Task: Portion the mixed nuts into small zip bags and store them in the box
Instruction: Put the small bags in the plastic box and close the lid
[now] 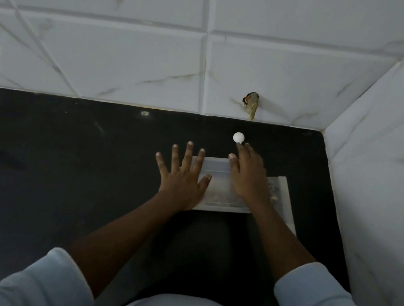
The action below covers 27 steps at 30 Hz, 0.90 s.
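Near the back right corner of the black countertop, the left hand's fingers are straight and fanned wide, palm down. The forefinger lies along the left edge of a frosted plastic sheet, and the thumb presses flat on its surface. The left hand grips nothing.

The right hand also lies palm down on the same sheet. Its fingers are close together, nearly straight and a little blurred, and they curl round nothing. Its longest fingertip reaches past the sheet's far edge and ends just beside a small white ball on the countertop; whether they touch cannot be told.

The sheet is flat, rectangular and milky. Its far part is paler and its near part is greyer and faintly speckled. I cannot tell whether it is a zip bag or a lid.

A clearer plastic piece shows from under the right wrist, reaching toward the countertop's right edge, with a few small pale bits inside it that are too small to name.

Both forearms are bare up to pale blue sleeves. White marbled wall tiles rise behind and to the right of the countertop, with a ragged brownish hole low in the back wall.
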### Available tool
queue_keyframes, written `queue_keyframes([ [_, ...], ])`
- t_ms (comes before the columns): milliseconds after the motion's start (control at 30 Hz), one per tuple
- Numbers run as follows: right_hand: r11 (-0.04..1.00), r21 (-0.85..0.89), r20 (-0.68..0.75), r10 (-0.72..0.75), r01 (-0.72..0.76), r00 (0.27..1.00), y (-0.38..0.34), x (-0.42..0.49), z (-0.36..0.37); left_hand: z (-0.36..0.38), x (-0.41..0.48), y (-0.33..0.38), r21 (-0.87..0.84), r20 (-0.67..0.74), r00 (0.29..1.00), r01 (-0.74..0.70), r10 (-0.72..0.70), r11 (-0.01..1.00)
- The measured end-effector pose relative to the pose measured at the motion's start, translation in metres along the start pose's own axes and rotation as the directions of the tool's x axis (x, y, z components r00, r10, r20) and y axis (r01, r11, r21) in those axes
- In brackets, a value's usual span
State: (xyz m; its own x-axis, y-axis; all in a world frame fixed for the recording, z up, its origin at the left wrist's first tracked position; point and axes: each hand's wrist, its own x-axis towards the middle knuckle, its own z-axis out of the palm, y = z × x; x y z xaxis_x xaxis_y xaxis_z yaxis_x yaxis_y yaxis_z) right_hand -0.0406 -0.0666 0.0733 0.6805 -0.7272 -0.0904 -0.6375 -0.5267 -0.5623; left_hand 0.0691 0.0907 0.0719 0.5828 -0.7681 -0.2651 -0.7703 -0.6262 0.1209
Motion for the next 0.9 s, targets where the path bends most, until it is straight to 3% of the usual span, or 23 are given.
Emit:
queue_keyframes([
  [33,0.979,0.2,-0.104,0.061,-0.04,0.993,-0.001,-0.003,-0.004,-0.002,0.0,0.003,0.012,-0.018,1.0,-0.001,0.001,1.0],
  [100,0.842,0.52,-0.241,0.307,-0.144,0.921,0.005,-0.012,-0.01,-0.005,0.001,0.013,-0.004,-0.076,0.995,-0.062,0.061,0.998],
  [167,0.694,0.672,-0.225,0.525,-0.259,0.821,0.013,-0.019,-0.016,-0.01,0.007,0.03,-0.015,-0.158,0.97,-0.188,0.183,0.982],
  [200,0.62,0.714,-0.155,0.592,-0.324,0.791,0.019,-0.021,-0.018,-0.01,0.011,0.038,-0.012,-0.188,0.955,-0.238,0.231,0.971],
  [267,0.464,0.711,0.122,0.657,-0.527,0.744,0.027,-0.022,-0.021,-0.004,0.016,0.047,-0.005,-0.175,0.948,-0.273,0.268,0.962],
  [333,0.326,0.626,0.419,0.626,-0.709,0.658,0.03,-0.024,-0.025,0.005,0.019,0.048,0.002,-0.107,0.958,-0.268,0.267,0.963],
  [400,0.244,0.6,0.551,0.565,-0.762,0.614,0.032,-0.027,-0.03,0.011,0.021,0.046,-0.001,-0.071,0.961,-0.267,0.266,0.964],
  [500,0.268,0.605,0.553,0.536,-0.75,0.638,0.032,-0.027,-0.043,0.009,0.022,0.047,-0.011,-0.07,0.959,-0.275,0.273,0.961],
  [700,0.483,0.513,0.444,0.558,-0.709,0.701,0.015,-0.024,-0.073,0.01,0.024,0.046,-0.012,-0.087,0.957,-0.279,0.277,0.96],
  [867,0.492,0.505,0.425,0.574,-0.709,0.7,-0.002,-0.028,-0.07,0.013,0.024,0.048,0.003,-0.102,0.955,-0.279,0.278,0.96],
  [900,0.532,0.482,0.411,0.565,-0.696,0.716,-0.007,-0.029,-0.065,0.013,0.024,0.049,0.01,-0.107,0.955,-0.277,0.277,0.961],
])
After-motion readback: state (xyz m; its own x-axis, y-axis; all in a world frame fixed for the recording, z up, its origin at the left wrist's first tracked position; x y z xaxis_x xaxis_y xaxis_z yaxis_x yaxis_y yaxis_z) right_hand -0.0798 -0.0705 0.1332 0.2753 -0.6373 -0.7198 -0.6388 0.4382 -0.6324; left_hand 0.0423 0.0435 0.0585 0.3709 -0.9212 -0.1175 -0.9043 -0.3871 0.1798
